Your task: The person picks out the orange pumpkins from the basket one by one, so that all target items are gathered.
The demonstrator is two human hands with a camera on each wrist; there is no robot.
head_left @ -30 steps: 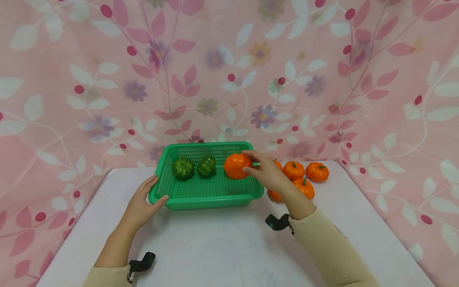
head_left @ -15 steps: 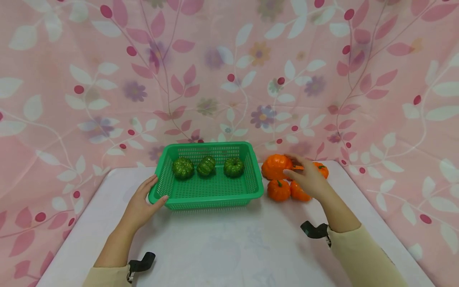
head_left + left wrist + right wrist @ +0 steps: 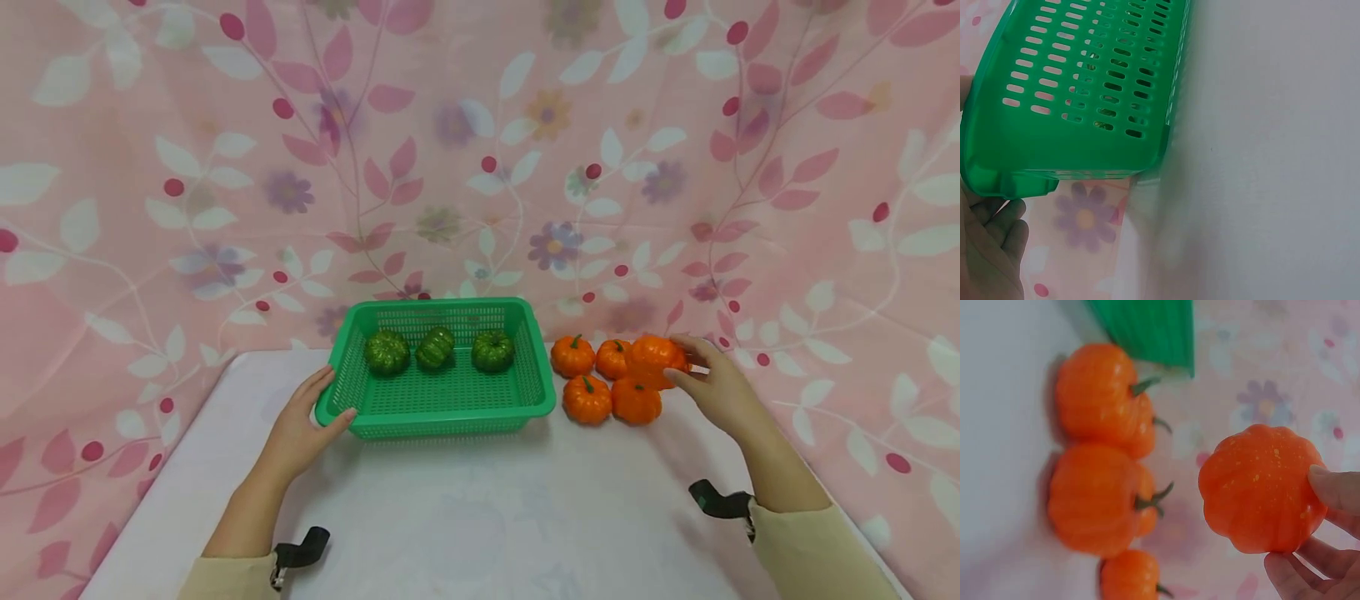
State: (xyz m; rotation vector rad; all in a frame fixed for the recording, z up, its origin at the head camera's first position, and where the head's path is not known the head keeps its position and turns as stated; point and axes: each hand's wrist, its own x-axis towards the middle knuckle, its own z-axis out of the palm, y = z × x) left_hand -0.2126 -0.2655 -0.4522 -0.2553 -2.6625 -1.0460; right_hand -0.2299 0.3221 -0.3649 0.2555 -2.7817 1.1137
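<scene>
My right hand (image 3: 712, 383) holds an orange toy pumpkin (image 3: 1263, 487) between thumb and fingers, raised at the right end of a group of similar pumpkins. The right wrist view shows its ribbed, yellow-flecked face. A green plastic basket (image 3: 450, 423) stands left of that group, with three dark green pumpkins (image 3: 492, 351) in a row inside. At its left front corner, my left hand (image 3: 300, 429) grips the rim, thumb toward the front and fingers along the left side. Those fingers (image 3: 1013, 234) show just beyond the rim's corner in the left wrist view.
Several orange pumpkins (image 3: 588, 400) lie close together on the white-covered table (image 3: 480, 517), right of the basket. One more (image 3: 1130, 575) sits at the group's end, mostly hidden in the head view. A pink floral curtain (image 3: 480, 150) hangs behind the table.
My right hand has carried the orange pumpkin rightward from over the basket, past the other orange pumpkins, to their right end. The left hand and the basket have stayed in place.
</scene>
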